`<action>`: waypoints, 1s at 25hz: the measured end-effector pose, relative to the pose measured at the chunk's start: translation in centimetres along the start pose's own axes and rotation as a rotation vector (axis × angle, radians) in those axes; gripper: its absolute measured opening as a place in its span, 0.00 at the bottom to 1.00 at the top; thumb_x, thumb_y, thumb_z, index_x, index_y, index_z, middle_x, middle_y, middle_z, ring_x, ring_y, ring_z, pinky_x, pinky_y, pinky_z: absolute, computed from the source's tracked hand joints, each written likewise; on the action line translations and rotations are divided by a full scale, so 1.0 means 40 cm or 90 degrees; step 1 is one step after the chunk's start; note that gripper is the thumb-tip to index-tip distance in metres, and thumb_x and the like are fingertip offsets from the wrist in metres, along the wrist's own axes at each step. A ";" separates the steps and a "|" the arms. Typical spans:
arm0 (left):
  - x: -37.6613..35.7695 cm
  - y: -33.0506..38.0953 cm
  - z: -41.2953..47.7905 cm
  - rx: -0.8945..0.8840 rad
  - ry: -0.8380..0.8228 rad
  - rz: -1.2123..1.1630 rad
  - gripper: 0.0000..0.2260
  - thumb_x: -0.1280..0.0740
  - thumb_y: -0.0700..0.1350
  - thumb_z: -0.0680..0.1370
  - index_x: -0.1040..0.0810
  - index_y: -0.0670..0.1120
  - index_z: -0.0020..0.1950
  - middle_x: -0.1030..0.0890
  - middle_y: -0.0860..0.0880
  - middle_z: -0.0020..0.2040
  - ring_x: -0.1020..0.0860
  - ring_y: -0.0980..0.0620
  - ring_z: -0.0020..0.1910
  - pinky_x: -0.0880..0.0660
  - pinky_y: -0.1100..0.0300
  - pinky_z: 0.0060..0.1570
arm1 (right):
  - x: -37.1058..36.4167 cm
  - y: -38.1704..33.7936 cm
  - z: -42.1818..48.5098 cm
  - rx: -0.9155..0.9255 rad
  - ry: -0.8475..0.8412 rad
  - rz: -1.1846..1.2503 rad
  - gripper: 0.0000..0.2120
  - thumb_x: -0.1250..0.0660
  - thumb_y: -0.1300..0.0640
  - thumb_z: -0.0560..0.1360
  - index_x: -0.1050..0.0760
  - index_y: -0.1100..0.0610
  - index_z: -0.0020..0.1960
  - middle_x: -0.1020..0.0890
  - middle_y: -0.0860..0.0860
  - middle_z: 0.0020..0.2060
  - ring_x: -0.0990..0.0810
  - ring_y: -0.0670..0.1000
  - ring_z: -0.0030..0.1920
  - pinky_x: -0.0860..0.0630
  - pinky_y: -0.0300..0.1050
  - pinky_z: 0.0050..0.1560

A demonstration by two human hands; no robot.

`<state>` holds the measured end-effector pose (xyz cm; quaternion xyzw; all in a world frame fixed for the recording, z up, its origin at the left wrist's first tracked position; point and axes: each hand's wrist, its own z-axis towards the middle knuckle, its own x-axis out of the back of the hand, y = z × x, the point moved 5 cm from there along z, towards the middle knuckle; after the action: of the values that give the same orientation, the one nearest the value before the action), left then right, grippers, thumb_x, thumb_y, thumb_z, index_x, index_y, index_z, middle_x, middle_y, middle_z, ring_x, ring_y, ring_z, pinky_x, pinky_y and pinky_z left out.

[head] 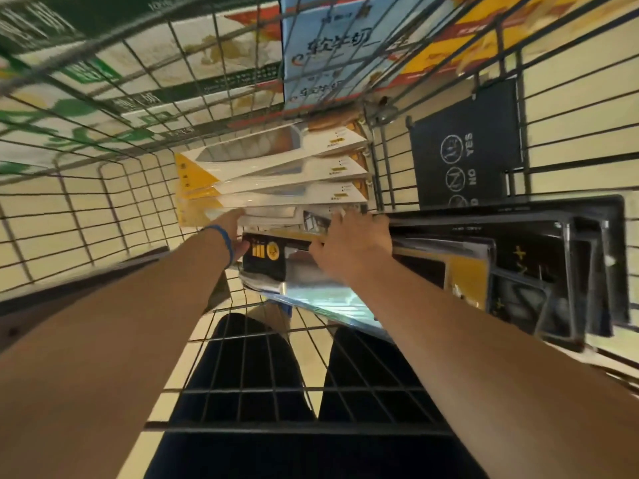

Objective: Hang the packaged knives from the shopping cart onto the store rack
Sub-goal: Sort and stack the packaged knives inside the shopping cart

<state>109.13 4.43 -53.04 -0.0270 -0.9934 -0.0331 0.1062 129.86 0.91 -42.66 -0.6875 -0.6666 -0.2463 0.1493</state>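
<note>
I look down into a wire shopping cart [90, 209]. Several packaged knives stand on edge in it: white-and-yellow packs [276, 160] further in, then a black-and-yellow knife pack [266, 257], with dark packs [553, 267] to the right. My left hand [235, 233], a blue band at its wrist, reaches between the white packs and the black-and-yellow pack, its fingers hidden behind the pack's end. My right hand [352, 243] lies over the top edge of the same pack, fingers curled over it.
Large cartons [321, 46] show through the cart's far wire wall. A black YES/NO sign [463, 146] hangs on the cart's right side. The fold-out wire seat [294, 392] is nearest me, with my dark trouser legs under it.
</note>
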 end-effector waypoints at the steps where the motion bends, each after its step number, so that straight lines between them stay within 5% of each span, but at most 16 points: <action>1: 0.000 -0.005 0.005 0.024 -0.001 -0.057 0.20 0.31 0.49 0.77 0.32 0.44 0.65 0.24 0.42 0.53 0.24 0.47 0.43 0.21 0.59 0.44 | -0.002 0.002 0.001 0.002 0.002 0.004 0.32 0.49 0.36 0.81 0.33 0.59 0.73 0.27 0.62 0.68 0.26 0.63 0.65 0.31 0.62 0.65; 3: -0.008 -0.014 0.013 0.066 0.020 -0.190 0.24 0.30 0.55 0.73 0.33 0.45 0.62 0.27 0.46 0.48 0.27 0.50 0.39 0.27 0.62 0.35 | -0.004 0.002 0.002 0.012 0.021 0.015 0.31 0.49 0.37 0.81 0.32 0.58 0.72 0.26 0.62 0.67 0.26 0.63 0.65 0.32 0.63 0.65; 9: -0.064 0.040 -0.021 0.018 0.085 -0.305 0.17 0.36 0.54 0.79 0.29 0.44 0.62 0.30 0.48 0.52 0.27 0.49 0.46 0.23 0.60 0.39 | -0.017 0.009 0.002 0.017 0.018 -0.001 0.36 0.54 0.32 0.81 0.36 0.58 0.76 0.26 0.62 0.69 0.27 0.63 0.68 0.36 0.66 0.71; 13: -0.074 0.078 -0.034 0.028 0.072 -0.354 0.23 0.35 0.51 0.79 0.33 0.46 0.72 0.30 0.46 0.68 0.26 0.46 0.60 0.23 0.57 0.44 | -0.009 0.000 0.001 0.017 0.002 -0.011 0.43 0.53 0.25 0.77 0.34 0.59 0.73 0.25 0.62 0.68 0.26 0.64 0.68 0.35 0.67 0.70; 17: -0.096 0.076 -0.030 0.046 0.027 -0.300 0.18 0.30 0.55 0.75 0.28 0.45 0.56 0.26 0.44 0.62 0.23 0.49 0.48 0.20 0.63 0.39 | -0.003 -0.009 -0.001 0.031 -0.016 -0.044 0.49 0.47 0.20 0.72 0.32 0.61 0.71 0.24 0.61 0.65 0.25 0.63 0.65 0.30 0.62 0.66; 21: -0.112 0.054 -0.012 0.053 -0.012 -0.243 0.27 0.25 0.61 0.70 0.30 0.47 0.59 0.26 0.46 0.51 0.22 0.51 0.43 0.19 0.64 0.39 | -0.002 -0.012 0.001 0.030 -0.011 -0.031 0.46 0.43 0.22 0.72 0.31 0.61 0.69 0.23 0.60 0.63 0.24 0.61 0.63 0.28 0.60 0.65; 25: -0.140 0.056 0.004 0.033 -0.042 -0.260 0.34 0.22 0.60 0.66 0.29 0.45 0.64 0.25 0.45 0.52 0.24 0.51 0.44 0.18 0.57 0.47 | -0.012 0.001 0.013 0.025 -0.005 -0.038 0.49 0.44 0.22 0.72 0.34 0.62 0.73 0.26 0.62 0.69 0.27 0.64 0.69 0.32 0.64 0.69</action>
<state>114.72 6.40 -54.24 0.1763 -0.9818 -0.0271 0.0652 129.98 0.75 -43.34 -0.6650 -0.6923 -0.2348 0.1527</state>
